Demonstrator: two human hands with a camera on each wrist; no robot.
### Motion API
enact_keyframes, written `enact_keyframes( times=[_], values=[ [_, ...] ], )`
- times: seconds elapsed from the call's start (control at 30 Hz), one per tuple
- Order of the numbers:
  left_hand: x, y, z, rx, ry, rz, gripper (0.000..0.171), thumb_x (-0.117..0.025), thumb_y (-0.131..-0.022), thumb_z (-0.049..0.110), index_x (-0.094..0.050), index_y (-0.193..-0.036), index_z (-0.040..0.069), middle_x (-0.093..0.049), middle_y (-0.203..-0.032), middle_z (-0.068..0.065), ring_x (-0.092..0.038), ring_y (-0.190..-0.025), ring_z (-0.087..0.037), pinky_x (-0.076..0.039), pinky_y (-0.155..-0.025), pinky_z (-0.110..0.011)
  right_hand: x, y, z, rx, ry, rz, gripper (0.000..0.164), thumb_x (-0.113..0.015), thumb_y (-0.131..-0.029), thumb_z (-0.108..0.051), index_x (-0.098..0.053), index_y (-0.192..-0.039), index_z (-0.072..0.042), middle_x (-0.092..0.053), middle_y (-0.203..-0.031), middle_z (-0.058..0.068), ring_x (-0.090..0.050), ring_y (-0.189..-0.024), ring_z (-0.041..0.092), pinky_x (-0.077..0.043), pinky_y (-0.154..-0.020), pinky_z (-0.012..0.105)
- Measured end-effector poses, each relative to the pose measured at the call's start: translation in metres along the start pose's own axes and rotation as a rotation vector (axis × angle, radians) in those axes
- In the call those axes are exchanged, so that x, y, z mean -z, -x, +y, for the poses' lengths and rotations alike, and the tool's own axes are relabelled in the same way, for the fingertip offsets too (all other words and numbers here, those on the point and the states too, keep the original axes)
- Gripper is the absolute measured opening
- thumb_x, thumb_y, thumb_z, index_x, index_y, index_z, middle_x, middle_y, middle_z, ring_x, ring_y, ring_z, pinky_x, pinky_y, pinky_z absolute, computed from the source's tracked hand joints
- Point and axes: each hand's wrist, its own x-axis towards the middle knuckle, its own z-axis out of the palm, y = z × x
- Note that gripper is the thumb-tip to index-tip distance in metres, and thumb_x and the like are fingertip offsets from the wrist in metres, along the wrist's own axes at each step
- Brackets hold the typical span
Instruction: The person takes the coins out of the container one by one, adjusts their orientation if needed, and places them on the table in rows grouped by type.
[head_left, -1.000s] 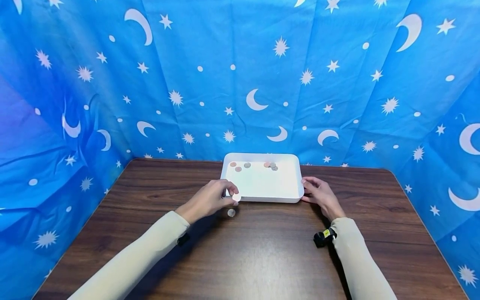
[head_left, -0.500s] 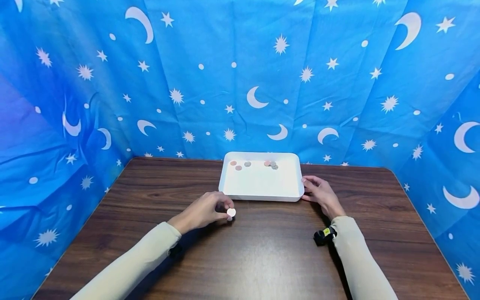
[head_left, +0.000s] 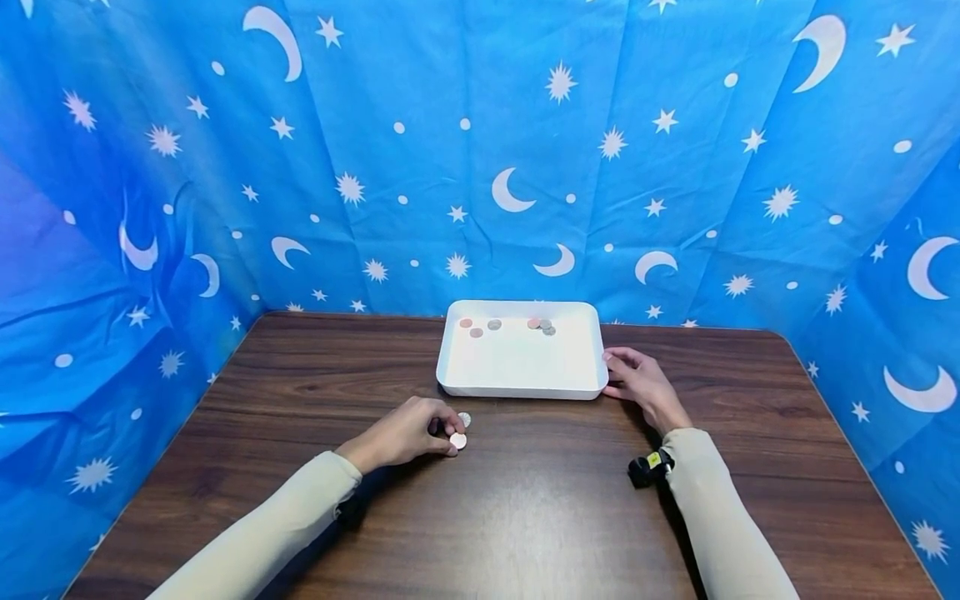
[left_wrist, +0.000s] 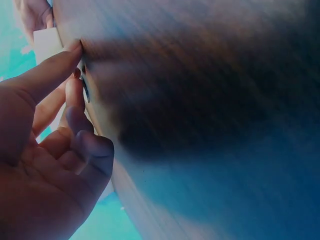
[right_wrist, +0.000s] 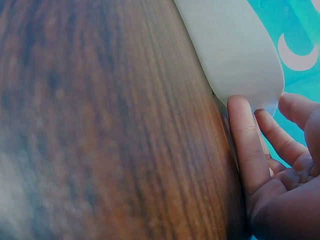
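My left hand (head_left: 408,432) is low over the table, its thumb and forefinger pinching a shiny coin (head_left: 457,441). A greyish coin (head_left: 465,419) lies on the wood just beyond it, beside the fingertips. In the left wrist view the left hand (left_wrist: 60,110) has its thumb tip close to the tabletop; the coin hardly shows there. With thumb and fingers, my right hand (head_left: 642,387) holds the right end of a white tray (head_left: 525,392). The right wrist view has the right hand's thumb (right_wrist: 245,135) against the tray's outer wall (right_wrist: 235,55).
Copper coins (head_left: 476,332) and silvery coins (head_left: 494,325) lie along the tray's far side, some overlapping at the right. The brown wooden table (head_left: 525,500) ends at a blue cloth (head_left: 420,158) with moons and stars, which surrounds it at the back and sides.
The left hand has drawn back from the tray's front left corner toward the table's front with its coin, passing over the coin on the wood. The right hand has stayed at the tray.
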Motion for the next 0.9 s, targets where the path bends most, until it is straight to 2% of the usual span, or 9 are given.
enact_keyframes(
  times=[0.17,0.33,0.9],
  values=[
    [-0.0002,-0.0014,0.0005,0.056,0.064,-0.010,0.014,-0.087,-0.088,0.010,-0.080,-0.099,0.016,-0.067,-0.085,0.011,-0.057,-0.079,-0.007,-0.048,-0.071,-0.023,-0.0002,-0.0004,-0.0015,0.004,-0.002,-0.001,0.050,-0.053,-0.112,-0.023,-0.045,-0.153,0.005,-0.055,-0.130,0.018,-0.064,-0.097,0.011,-0.060,-0.082,0.023],
    [-0.0023,-0.0012,0.0024,0.101,0.085,0.007,0.014,-0.087,-0.087,0.009,-0.081,-0.097,0.016,-0.068,-0.082,0.013,-0.056,-0.075,-0.003,-0.048,-0.069,-0.022,-0.0008,0.0005,-0.0022,0.001,-0.005,-0.005,0.051,-0.054,-0.112,-0.024,-0.045,-0.153,0.005,-0.056,-0.130,0.018,-0.064,-0.096,0.011,-0.060,-0.082,0.024],
    [-0.0035,0.0036,0.0093,0.193,0.140,0.055,0.013,-0.089,-0.085,0.008,-0.085,-0.095,0.015,-0.070,-0.079,0.011,-0.058,-0.073,-0.004,-0.048,-0.066,-0.023,-0.0009,0.0002,-0.0011,-0.002,-0.015,-0.009,0.052,-0.054,-0.112,-0.024,-0.044,-0.154,0.006,-0.056,-0.132,0.020,-0.064,-0.097,0.011,-0.060,-0.081,0.023]
  ],
)
